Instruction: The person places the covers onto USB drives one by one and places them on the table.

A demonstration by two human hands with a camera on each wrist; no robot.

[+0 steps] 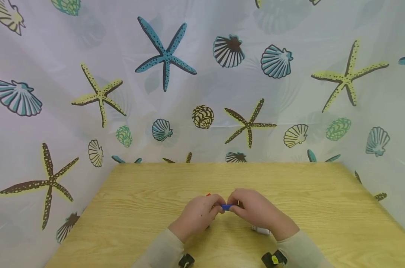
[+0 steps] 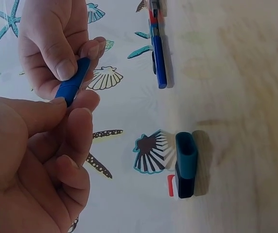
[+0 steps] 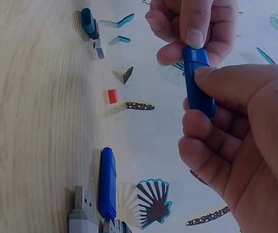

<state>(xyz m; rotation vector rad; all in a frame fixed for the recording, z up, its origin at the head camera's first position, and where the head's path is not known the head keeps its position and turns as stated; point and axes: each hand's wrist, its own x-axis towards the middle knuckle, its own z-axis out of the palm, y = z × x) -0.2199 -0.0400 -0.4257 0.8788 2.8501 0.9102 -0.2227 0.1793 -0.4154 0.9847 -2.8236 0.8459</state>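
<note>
Both hands meet over the middle of the table around a blue capped USB stick, whose cap seam shows in the right wrist view. My left hand pinches one end between thumb and fingers. The other end is held by my right hand, its thumb pressed along the stick's flat side. No metal plug shows on this stick; part of it is hidden by the fingers. Beneath the right hand lies a white USB stick. Another blue stick lies on the table beside a grey-and-metal USB stick.
A teal and dark hollow-ended piece lies on the wooden table. Near it are a small white piece and a red piece. A shell-and-starfish patterned curtain encloses the table's back and sides.
</note>
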